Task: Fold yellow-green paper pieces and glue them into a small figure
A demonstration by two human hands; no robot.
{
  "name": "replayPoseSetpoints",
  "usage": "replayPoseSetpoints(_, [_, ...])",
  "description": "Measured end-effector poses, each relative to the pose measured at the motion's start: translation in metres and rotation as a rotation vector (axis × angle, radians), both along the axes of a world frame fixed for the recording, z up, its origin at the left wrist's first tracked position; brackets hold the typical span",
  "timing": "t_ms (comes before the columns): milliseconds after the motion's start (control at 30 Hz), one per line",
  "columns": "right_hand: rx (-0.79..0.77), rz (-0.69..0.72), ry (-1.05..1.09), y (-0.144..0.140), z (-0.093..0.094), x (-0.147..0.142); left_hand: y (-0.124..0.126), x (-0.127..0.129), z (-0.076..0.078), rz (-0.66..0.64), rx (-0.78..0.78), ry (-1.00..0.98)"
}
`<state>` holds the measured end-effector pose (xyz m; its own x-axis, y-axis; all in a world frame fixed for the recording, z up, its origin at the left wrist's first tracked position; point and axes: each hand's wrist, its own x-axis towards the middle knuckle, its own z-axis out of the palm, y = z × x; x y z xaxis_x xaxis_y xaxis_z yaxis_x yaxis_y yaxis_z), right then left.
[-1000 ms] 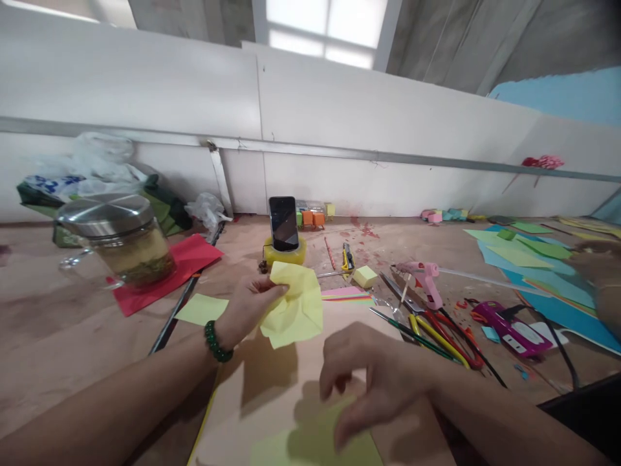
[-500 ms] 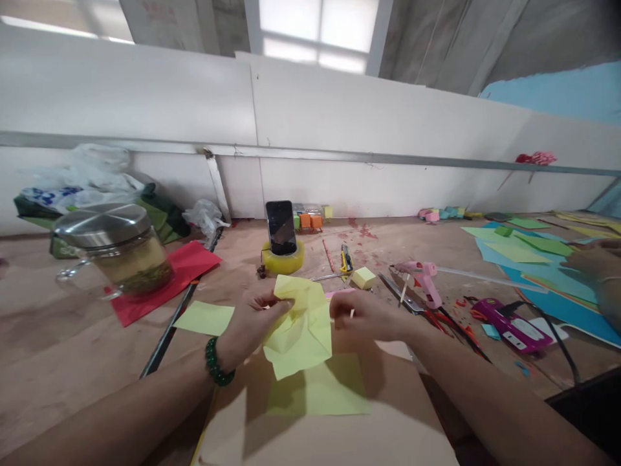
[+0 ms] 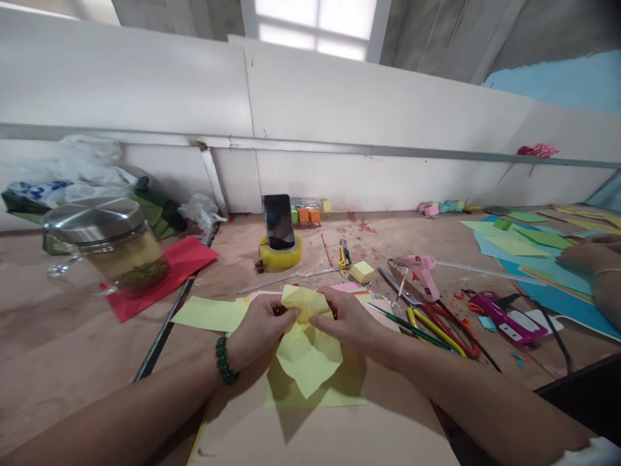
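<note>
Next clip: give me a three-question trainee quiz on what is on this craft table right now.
1. True or false: both hands grip the crumpled yellow paper.
2. What does the phone stand in? A) a glass jar B) a roll of yellow tape C) a paper box
3. Which wrist wears the green bead bracelet?

Key:
1. True: left hand and right hand both pinch its top.
2. B, the yellow tape roll.
3. The left.

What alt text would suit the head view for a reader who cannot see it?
Left hand and right hand together pinch a crumpled yellow paper sheet above a flat yellow-green sheet on a tan board. A pink glue gun lies to the right.
</note>
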<state>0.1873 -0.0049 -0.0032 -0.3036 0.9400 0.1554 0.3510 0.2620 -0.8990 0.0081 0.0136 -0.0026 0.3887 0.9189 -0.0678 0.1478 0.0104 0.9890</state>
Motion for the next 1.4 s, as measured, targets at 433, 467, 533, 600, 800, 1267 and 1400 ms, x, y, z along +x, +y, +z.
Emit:
replayPoseSetpoints(433, [-0.241, 0.043, 0.310, 0.007, -0.004, 0.003, 0.000, -0.002, 0.003, 0.034, 0.003, -0.017])
replayPoseSetpoints(467, [-0.241, 0.052, 0.327, 0.008, -0.003, 0.004, 0.000, -0.003, 0.002, 0.035, 0.008, -0.016])
replayPoseSetpoints(533, [-0.235, 0.062, 0.351, 0.010, -0.001, 0.005, 0.001, -0.004, 0.002, 0.038, 0.028, -0.003])
replayPoseSetpoints(600, [-0.220, 0.077, 0.360, 0.011, 0.000, 0.007, 0.001, -0.004, 0.001, 0.036, 0.058, 0.018])
replayPoseSetpoints(800, [-0.161, 0.095, 0.332, 0.009, -0.004, 0.005, -0.002, -0.002, -0.001, 0.007, 0.116, 0.050])
replayPoseSetpoints(1267, [0.022, -0.019, 0.064, -0.006, -0.001, -0.004, -0.016, 0.000, 0.004, -0.120, 0.266, 0.186])
replayPoseSetpoints(1400, [0.020, 0.018, 0.046, -0.006, -0.001, -0.004, -0.014, -0.001, 0.004, -0.112, 0.307, 0.222])
